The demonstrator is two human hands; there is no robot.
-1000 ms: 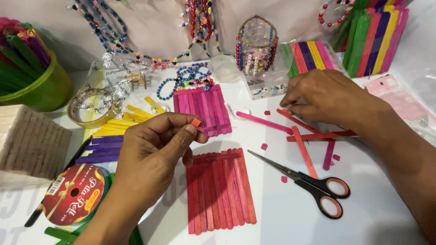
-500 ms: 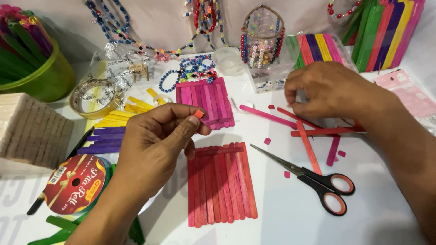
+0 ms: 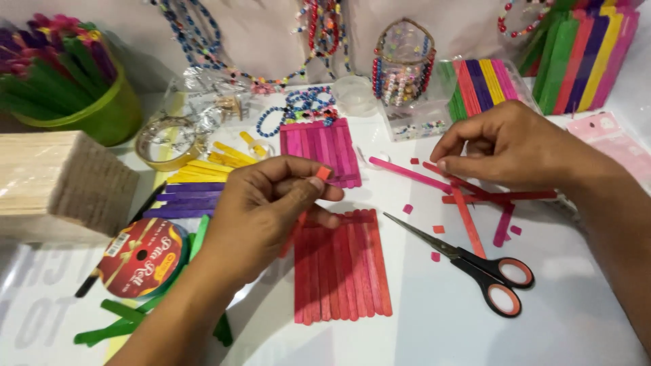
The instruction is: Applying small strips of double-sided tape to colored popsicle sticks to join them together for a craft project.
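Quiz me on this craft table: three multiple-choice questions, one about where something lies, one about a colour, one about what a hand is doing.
1. Where are the scissors?
A. right of the red stick panel
B. inside the green tub
C. under the ribbon spool

2. What colour is the small chip in the left hand?
A. blue
B. orange-red
C. yellow

3. What is the right hand doing?
A. gripping the scissors
B. resting its fingertips by loose red sticks
C. lifting a bead string

Answers: 1 A, they lie closed on the table beside the panel. 2 B, the chip shows orange-red between thumb and finger. 3 B, the fingertips sit at the sticks, away from the scissors.
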